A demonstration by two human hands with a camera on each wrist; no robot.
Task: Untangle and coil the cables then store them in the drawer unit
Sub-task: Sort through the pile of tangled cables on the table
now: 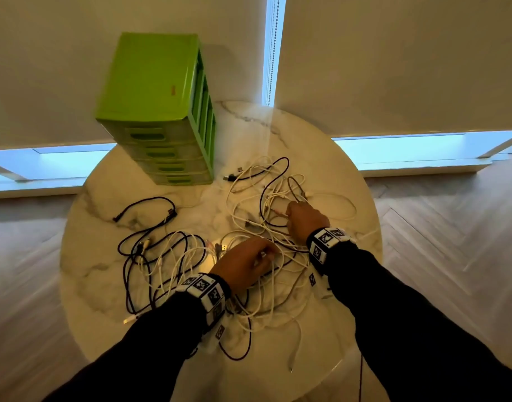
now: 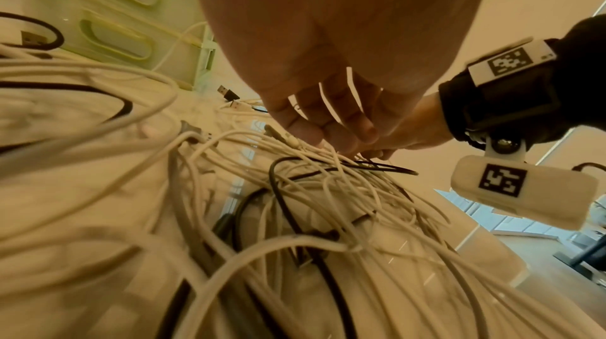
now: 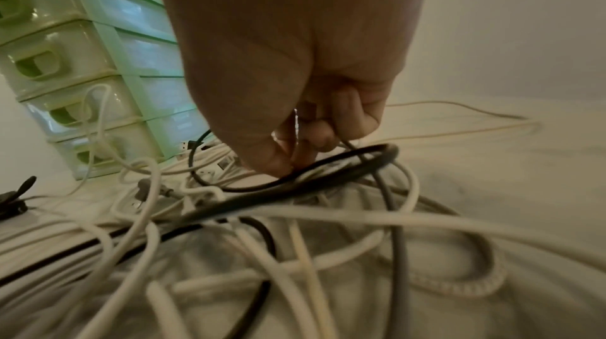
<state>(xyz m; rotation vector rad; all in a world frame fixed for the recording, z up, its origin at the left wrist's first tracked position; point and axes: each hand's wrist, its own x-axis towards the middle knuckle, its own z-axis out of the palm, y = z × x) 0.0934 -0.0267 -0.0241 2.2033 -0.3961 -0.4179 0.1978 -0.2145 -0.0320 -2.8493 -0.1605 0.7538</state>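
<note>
Tangled white and black cables [image 1: 249, 227] sprawled over the round marble table [image 1: 350, 175], in front of and right of the green drawer unit [image 1: 159, 111]. Left hand [image 1: 243, 264] pinching white strands; right hand [image 1: 305, 219], farther from the unit, curled on a grey cable [image 3: 390, 204], visible only from the right wrist.
</note>
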